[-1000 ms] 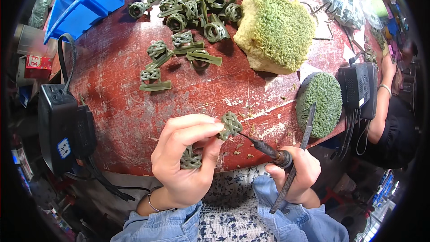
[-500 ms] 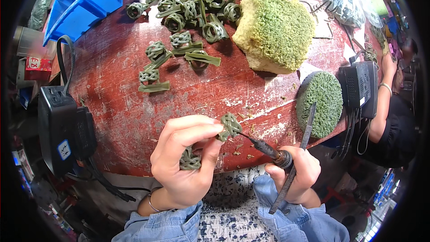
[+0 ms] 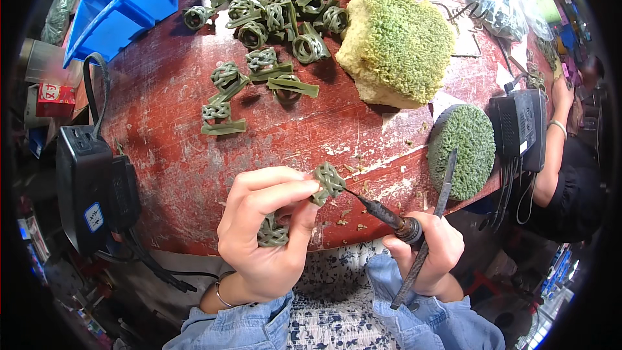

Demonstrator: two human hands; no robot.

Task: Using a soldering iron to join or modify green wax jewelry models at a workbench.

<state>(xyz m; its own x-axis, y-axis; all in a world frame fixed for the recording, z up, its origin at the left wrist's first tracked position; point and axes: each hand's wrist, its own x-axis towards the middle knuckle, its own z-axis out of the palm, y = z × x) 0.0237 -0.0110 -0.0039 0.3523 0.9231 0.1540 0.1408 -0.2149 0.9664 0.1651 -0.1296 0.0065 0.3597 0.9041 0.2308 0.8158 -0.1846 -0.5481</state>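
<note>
Between thumb and fingertips, my left hand (image 3: 262, 220) pinches a green woven, wax-like ring piece (image 3: 329, 181). Another green lattice piece (image 3: 273, 231) is tucked against its palm. My right hand (image 3: 435, 246) grips a soldering iron (image 3: 392, 220) with a dark handle and a thin tip, which meets the right side of the pinched piece. The same hand also holds a flat metal file (image 3: 414, 269), slanting across the fingers, its upper end over a round green sponge-like pad (image 3: 468, 152).
Several green woven pieces (image 3: 275, 16) lie on the worn red table (image 3: 175, 175). A large yellow-green sponge block (image 3: 402, 42) and plastic bags (image 3: 489, 0) stand farther back. Black power units (image 3: 91, 188) (image 3: 518, 126) flank me, with a blue bin (image 3: 123, 16) at far left. Another person's arm (image 3: 554, 149) is at right.
My left hand has shifted a little to the left, and the pinched woven piece has turned slightly with it. My right hand, the soldering iron and the file stay almost still.
</note>
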